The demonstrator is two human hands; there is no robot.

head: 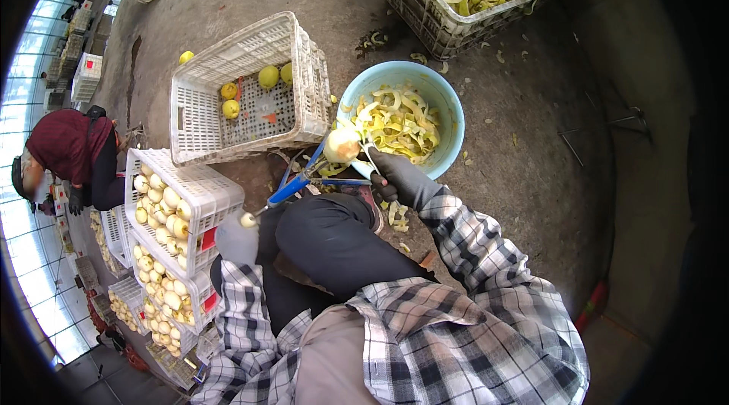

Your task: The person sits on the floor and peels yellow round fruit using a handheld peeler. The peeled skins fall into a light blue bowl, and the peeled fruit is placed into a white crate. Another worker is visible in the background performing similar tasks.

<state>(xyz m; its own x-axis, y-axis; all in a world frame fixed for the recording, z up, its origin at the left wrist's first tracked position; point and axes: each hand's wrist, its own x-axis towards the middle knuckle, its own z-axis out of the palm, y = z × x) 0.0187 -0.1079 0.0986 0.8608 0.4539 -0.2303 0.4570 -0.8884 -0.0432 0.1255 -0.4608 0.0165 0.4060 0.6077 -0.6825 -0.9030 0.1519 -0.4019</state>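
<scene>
My right hand [398,176], in a dark glove, grips a peeler [370,155] against a round, mostly peeled pale fruit [342,145]. The fruit sits at the end of a blue-framed peeling device [291,188], over the left edge of a light-blue basin [457,120]. Yellow-green peels [401,126] fill much of the basin. My left hand [238,237], in a light grey glove, is closed around the near end of the device, where a round pale knob [248,220] shows; its fingers are partly hidden.
A crate [196,137] with several yellow-green fruits lies ahead. Stacked white crates [219,200] of peeled fruit stand at left, beside a crouching co-worker [74,146]. A crate of peels [484,15] is at the upper right. Peel scraps litter the concrete floor.
</scene>
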